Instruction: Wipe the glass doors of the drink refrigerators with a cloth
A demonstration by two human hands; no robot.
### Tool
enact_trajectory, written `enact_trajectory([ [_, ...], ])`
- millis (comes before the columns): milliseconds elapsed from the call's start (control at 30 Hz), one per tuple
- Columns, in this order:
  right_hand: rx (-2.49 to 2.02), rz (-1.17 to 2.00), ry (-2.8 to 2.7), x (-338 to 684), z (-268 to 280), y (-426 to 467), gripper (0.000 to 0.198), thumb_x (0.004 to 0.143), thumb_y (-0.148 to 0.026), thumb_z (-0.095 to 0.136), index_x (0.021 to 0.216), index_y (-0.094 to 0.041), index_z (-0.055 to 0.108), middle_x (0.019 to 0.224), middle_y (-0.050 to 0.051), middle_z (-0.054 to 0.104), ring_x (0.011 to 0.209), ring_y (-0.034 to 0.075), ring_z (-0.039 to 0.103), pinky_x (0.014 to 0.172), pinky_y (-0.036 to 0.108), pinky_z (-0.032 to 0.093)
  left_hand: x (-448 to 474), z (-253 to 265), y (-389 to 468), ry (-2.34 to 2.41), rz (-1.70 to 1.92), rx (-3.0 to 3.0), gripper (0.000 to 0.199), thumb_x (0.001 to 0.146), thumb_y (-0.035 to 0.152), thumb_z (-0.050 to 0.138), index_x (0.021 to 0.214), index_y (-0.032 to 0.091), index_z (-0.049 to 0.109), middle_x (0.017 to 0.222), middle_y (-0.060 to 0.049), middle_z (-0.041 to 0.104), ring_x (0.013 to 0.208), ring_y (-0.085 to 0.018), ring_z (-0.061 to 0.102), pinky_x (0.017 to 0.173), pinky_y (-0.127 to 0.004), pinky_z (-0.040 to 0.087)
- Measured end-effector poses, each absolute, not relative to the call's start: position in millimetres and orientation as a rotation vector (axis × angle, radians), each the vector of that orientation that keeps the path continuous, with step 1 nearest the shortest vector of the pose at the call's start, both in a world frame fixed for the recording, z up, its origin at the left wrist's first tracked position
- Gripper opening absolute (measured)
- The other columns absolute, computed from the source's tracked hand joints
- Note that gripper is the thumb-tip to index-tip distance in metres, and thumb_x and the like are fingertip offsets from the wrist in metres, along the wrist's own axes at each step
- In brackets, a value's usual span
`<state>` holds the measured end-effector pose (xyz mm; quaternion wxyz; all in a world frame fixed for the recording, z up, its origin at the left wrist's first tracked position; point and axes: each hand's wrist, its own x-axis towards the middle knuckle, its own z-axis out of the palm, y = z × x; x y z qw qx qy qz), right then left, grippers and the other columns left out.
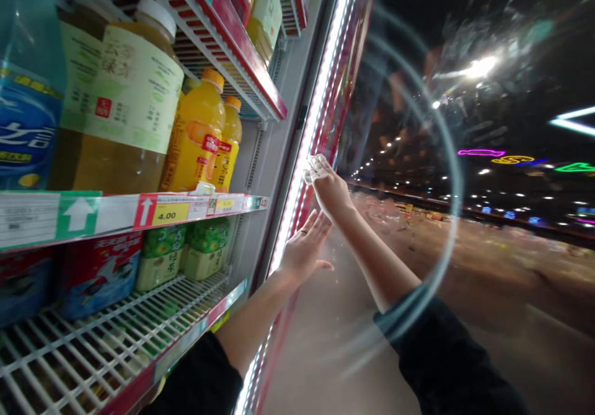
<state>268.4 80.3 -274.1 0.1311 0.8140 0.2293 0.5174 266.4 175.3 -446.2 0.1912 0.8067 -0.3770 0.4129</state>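
My right hand [329, 187] is raised at the edge of a cooler's glass door [395, 266], beside the bright LED strip [310, 136]. Its fingers press a thin, pale wipe [310, 168] against the lit edge; glare blurs the wipe's outline. Just below, my left hand [304, 251] lies against the same edge with its fingers stretched out and its thumb apart. A ring shows on one of its fingers, and nothing is in it. Both arms wear dark sleeves, pushed up the forearm.
On the left, a wire shelf [116, 334] holds red and green cartons. Above it stand a large tea bottle [134, 93], orange juice bottles [199, 136] and a blue-labelled bottle [28, 117] behind a price strip [171, 212]. Smears and reflected lights show on the glass.
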Motion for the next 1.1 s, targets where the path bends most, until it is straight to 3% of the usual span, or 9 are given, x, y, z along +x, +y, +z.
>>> enact_trajectory([
  [267, 2.359, 1.586, 0.621, 263.6, -266.8, 69.9, 0.058, 0.109, -0.002, 0.035, 0.161, -0.006, 0.06, 0.171, 0.017, 0.054, 0.169, 0.026, 0.039, 0.14, 0.048, 0.04, 268.4, -455.4, 210.5, -0.944, 1.192, 2.349, 0.141, 0.076, 0.05, 0.104, 0.182, 0.026, 0.014, 0.187, -0.014, 0.025, 0.174, -0.031, 0.028, 0.14, -0.047, 0.039],
  [467, 2.342, 1.431, 0.699, 263.9, -296.6, 79.9, 0.053, 0.108, -0.003, 0.045, 0.157, -0.006, 0.064, 0.167, 0.018, 0.059, 0.167, 0.026, 0.043, 0.139, 0.044, 0.042, 279.9, -465.7, 214.1, -0.906, 1.163, 2.391, 0.152, 0.068, 0.052, 0.108, 0.183, 0.03, 0.011, 0.187, -0.015, 0.023, 0.173, -0.036, 0.031, 0.139, -0.053, 0.04],
  [600, 2.289, 1.399, 0.713, 251.1, -320.3, 63.9, 0.054, 0.108, -0.004, 0.048, 0.161, -0.006, 0.06, 0.168, 0.018, 0.056, 0.167, 0.028, 0.043, 0.138, 0.047, 0.044, 280.7, -465.4, 214.0, -0.902, 1.141, 2.381, 0.151, 0.067, 0.053, 0.108, 0.183, 0.027, 0.013, 0.187, -0.013, 0.022, 0.174, -0.034, 0.029, 0.139, -0.05, 0.041],
  [933, 2.38, 1.307, 0.579, 262.8, -317.9, 104.6, 0.055, 0.107, 0.0, 0.042, 0.158, -0.005, 0.062, 0.172, 0.019, 0.051, 0.169, 0.025, 0.04, 0.142, 0.047, 0.034, 276.3, -458.2, 219.8, -0.911, 1.07, 2.423, 0.14, 0.071, 0.052, 0.106, 0.181, 0.028, 0.024, 0.186, -0.012, 0.028, 0.173, -0.035, 0.032, 0.139, -0.049, 0.042],
  [1100, 2.322, 1.273, 0.63, 243.8, -330.0, 80.8, 0.051, 0.111, -0.006, 0.044, 0.159, -0.003, 0.061, 0.172, 0.021, 0.051, 0.168, 0.028, 0.042, 0.141, 0.047, 0.037, 274.0, -457.5, 221.5, -0.903, 1.094, 2.425, 0.141, 0.072, 0.051, 0.106, 0.182, 0.028, 0.02, 0.188, -0.011, 0.025, 0.173, -0.034, 0.033, 0.139, -0.046, 0.041],
])
